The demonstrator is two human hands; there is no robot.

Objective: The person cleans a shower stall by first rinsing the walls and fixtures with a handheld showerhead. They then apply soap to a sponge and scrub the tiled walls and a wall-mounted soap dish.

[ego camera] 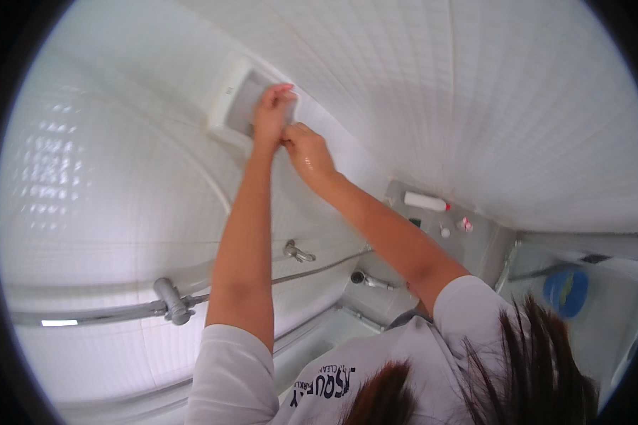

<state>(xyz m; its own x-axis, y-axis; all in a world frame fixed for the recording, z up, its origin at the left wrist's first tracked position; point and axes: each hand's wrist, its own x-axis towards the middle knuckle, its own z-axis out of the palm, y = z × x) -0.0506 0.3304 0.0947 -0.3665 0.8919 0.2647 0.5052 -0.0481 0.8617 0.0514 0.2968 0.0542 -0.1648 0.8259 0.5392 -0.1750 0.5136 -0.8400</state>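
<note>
A white wall unit (227, 118) with a grey front panel (243, 109) is high up beside the wall corner. My left hand (272, 112) is raised against its right part, fingers bent and blurred; whether it grips anything is hidden. Just below and to the right, my right hand (309, 153) has its fingers curled near my left wrist and the unit's lower right edge. Its skin shines as if wet. Its fingertips are partly covered, so any small thing in them cannot be made out.
A chrome shower bar (101, 313) and small tap (299, 252) are on the left wall. A shower head (371, 280) lies below. On the grey ledge rest a white bottle (424, 201) and small items. A blue basin (565, 291) stands at right.
</note>
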